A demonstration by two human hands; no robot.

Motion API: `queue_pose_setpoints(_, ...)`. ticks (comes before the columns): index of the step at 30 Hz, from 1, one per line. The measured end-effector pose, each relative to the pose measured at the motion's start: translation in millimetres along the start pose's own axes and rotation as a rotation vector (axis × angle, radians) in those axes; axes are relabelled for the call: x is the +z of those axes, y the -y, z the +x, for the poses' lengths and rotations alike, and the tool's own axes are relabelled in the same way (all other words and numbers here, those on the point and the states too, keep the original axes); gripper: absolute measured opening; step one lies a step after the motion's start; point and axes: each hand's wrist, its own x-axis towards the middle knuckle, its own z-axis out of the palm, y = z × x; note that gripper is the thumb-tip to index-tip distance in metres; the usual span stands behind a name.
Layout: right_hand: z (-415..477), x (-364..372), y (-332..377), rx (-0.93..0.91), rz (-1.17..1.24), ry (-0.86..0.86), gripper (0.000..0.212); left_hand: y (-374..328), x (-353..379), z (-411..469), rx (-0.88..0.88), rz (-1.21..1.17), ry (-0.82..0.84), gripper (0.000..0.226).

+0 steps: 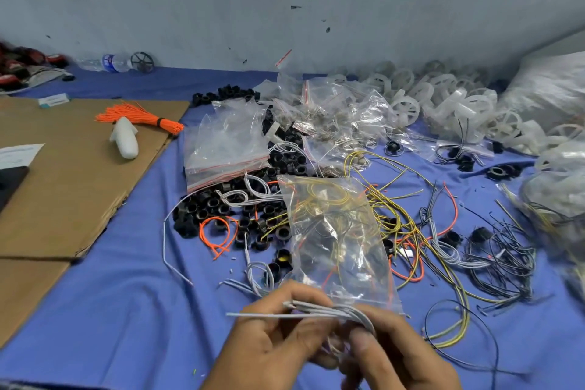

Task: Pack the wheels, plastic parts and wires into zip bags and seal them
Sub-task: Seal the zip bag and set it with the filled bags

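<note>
Both hands meet low in the middle of the view around a folded bundle of grey wires (pixel 316 312). My left hand (pixel 272 336) pinches the bundle's left part, and my right hand (pixel 392 355) grips its right end. Just beyond them lies a clear zip bag (pixel 335 231) holding yellow and red wires and dark parts. Black plastic parts (pixel 221 209) are heaped to the left of it. Loose yellow, orange, grey and black wires (pixel 443 231) sprawl to the right. White translucent wheels (pixel 443 98) pile up at the back right.
A stack of empty zip bags (pixel 224 149) and crumpled filled bags (pixel 332 111) lie on the blue cloth (pixel 126 310). Cardboard (pixel 72 174) at left carries an orange cable-tie bundle (pixel 139 115) and a white bottle (pixel 125 138). A water bottle (pixel 107 63) lies by the wall.
</note>
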Motion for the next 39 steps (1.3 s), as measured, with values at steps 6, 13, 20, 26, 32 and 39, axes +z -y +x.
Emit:
queue_pose_setpoints(6, -4, -31, -18, 0.204, -0.373, 0.109, 0.03, 37, -46, 3, -0.004, 1.064, -0.183, 0.062)
queue_pose_setpoints(13, -2, -40, -30, 0.396, -0.42, 0.269, 0.014, 53, -60, 18, -0.086, 1.33, -0.23, 0.054)
queue_pose_setpoints(20, -1, -39, -32, 0.413, -0.302, 0.259, 0.016, -1, -89, 35, 0.135, 1.083, -0.499, 0.021)
queue_pose_setpoints(26, 7, -27, -32, 0.44, -0.074, 0.273, 0.032, -14, -103, 61, 0.196, 1.246, -0.657, 0.074)
queue_pose_setpoints(32, 19, -21, -36, 0.535, 0.139, 0.174, 0.032, 33, -48, 32, 0.276, 1.26, 0.088, 0.056)
queue_pose_setpoints(39, 41, 1, -47, 0.517, 0.427, 0.002, 0.019, 56, -25, 33, 0.457, 1.188, -0.204, 0.013)
